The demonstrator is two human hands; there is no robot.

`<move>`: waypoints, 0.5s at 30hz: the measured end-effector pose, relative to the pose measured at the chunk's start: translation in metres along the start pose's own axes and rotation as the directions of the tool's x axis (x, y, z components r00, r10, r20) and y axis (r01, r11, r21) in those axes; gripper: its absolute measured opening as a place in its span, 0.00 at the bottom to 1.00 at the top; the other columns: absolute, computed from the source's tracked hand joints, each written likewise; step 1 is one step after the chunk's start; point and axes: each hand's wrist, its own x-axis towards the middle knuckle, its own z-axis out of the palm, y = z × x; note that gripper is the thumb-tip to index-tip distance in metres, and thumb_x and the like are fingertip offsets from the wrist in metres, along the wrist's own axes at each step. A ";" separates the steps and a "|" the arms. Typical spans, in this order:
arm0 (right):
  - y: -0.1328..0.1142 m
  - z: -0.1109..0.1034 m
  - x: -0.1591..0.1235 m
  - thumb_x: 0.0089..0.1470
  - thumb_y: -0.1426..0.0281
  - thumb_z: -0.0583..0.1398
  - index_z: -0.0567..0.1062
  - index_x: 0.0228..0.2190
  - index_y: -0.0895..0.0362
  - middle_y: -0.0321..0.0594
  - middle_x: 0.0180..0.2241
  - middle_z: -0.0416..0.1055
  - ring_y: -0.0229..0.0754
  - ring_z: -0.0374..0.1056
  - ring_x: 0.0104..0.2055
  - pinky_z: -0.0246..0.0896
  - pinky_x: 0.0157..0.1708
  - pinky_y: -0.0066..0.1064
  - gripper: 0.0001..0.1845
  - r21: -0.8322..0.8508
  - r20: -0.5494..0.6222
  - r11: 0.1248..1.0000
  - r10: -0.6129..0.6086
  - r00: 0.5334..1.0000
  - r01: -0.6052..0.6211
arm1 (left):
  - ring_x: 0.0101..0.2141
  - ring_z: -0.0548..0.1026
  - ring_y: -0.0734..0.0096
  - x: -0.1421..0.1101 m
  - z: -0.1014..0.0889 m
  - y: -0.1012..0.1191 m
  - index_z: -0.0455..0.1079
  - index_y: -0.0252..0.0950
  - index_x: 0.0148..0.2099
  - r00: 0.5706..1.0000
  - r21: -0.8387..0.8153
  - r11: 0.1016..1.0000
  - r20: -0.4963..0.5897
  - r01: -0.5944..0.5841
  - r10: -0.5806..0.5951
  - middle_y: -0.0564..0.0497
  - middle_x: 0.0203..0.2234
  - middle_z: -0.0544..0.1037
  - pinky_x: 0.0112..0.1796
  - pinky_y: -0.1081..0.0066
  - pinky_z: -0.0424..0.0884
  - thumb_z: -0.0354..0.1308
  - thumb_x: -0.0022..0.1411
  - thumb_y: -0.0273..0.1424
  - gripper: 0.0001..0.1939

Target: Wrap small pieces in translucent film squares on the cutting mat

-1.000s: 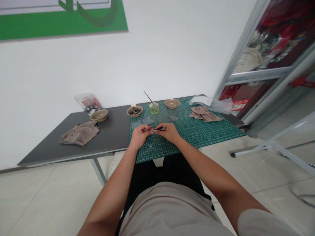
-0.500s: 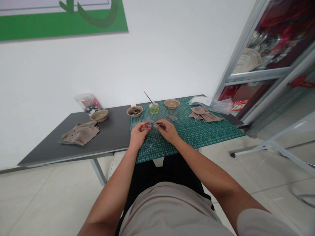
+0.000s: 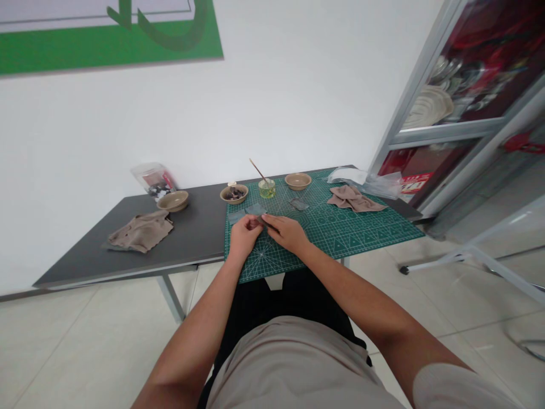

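Over the green cutting mat (image 3: 340, 227), my left hand (image 3: 244, 236) and my right hand (image 3: 290, 233) are close together, fingertips meeting. Between their fingers is a small dark flat piece (image 3: 260, 220), mostly covered; its kind cannot be made out. Both hands are closed on it in a pinch. Just behind my left hand, thin grey sheets (image 3: 237, 216) lie on the mat. Another small grey piece (image 3: 298, 204) rests beyond my right hand. Farther back stands a glass jar (image 3: 267, 188) of yellow-green liquid, with a thin stick (image 3: 257, 168) leaning in it.
A bowl (image 3: 234, 200) of dark bits stands left of the jar, a tan bowl (image 3: 298, 181) right of it. Brown cloth (image 3: 355, 199) and clear plastic bags (image 3: 374, 180) lie on the right. Leftward are another cloth (image 3: 142, 232), a bowl (image 3: 172, 201) and a plastic container (image 3: 153, 179).
My right hand has shifted slightly left and down, its fingers now laid across the small piece at my left fingertips. My left hand has lowered a little, uncovering more grey sheet behind it.
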 end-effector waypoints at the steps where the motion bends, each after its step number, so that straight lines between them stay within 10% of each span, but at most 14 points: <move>1: -0.001 0.000 0.000 0.61 0.72 0.55 0.69 0.57 0.52 0.40 0.56 0.70 0.43 0.70 0.54 0.66 0.54 0.38 0.23 -0.021 0.016 1.000 -0.020 1.000 0.020 | 0.26 0.72 0.74 0.000 0.000 0.000 0.74 0.36 0.34 1.000 0.010 1.000 -0.008 0.000 0.000 0.56 0.24 0.76 0.33 0.73 0.68 0.60 0.50 0.30 0.07; 15: -0.004 0.004 -0.001 0.60 0.77 0.52 0.63 0.61 0.53 0.41 0.60 0.64 0.42 0.67 0.58 0.66 0.55 0.37 0.28 -0.070 0.075 0.996 -0.050 0.996 0.056 | 0.24 0.70 0.75 -0.008 -0.003 0.004 0.75 0.36 0.29 0.994 0.109 0.994 -0.112 0.003 0.010 0.56 0.21 0.74 0.30 0.74 0.65 0.62 0.52 0.34 0.06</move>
